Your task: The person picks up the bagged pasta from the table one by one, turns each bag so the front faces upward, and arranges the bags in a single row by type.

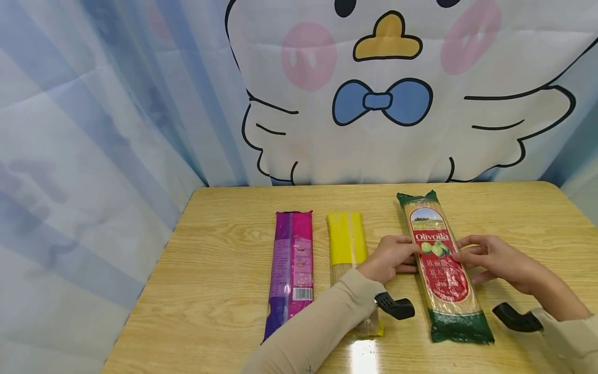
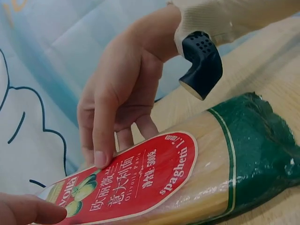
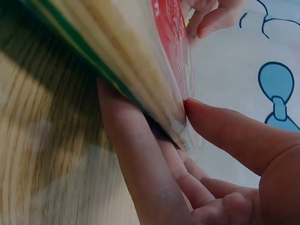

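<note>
A pack of spaghetti with a red label and green ends lies at a slant on the right part of the table. My left hand grips its left edge, thumb on the label; in the left wrist view that thumb presses the red print. From the other side my right hand holds the right edge. The right wrist view shows the right thumb on top and fingers reaching under the pack, whose near side looks slightly raised. The left fingertips are partly hidden behind the pack.
Left of the hands lie a yellow-topped pack of noodles, partly covered by the left forearm, and a purple and pink pack. The wooden table ends at a printed curtain along the back.
</note>
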The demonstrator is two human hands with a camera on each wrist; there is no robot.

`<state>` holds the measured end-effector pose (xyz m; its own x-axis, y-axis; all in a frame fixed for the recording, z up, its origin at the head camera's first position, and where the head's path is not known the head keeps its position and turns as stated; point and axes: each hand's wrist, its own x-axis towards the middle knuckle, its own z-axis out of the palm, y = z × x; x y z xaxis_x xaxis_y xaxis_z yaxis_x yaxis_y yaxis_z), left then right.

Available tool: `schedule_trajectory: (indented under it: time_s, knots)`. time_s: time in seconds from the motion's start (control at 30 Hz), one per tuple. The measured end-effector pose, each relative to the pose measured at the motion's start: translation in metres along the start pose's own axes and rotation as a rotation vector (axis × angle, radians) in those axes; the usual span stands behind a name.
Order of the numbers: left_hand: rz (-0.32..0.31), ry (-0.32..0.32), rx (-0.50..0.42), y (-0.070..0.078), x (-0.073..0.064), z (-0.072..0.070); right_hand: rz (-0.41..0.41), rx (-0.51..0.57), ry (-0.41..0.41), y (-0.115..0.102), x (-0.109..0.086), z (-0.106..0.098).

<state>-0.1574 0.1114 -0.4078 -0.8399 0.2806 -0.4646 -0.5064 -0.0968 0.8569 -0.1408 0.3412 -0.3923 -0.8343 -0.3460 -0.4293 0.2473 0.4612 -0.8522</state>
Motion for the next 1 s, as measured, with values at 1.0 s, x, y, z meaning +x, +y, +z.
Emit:
schedule_trajectory:
  time_s: [1.0]
  knots:
    - [0.117,0.001,0.176,0.021,-0.014,-0.032,-0.056,-0.354,0.217,-0.019,-0.012,0.014]
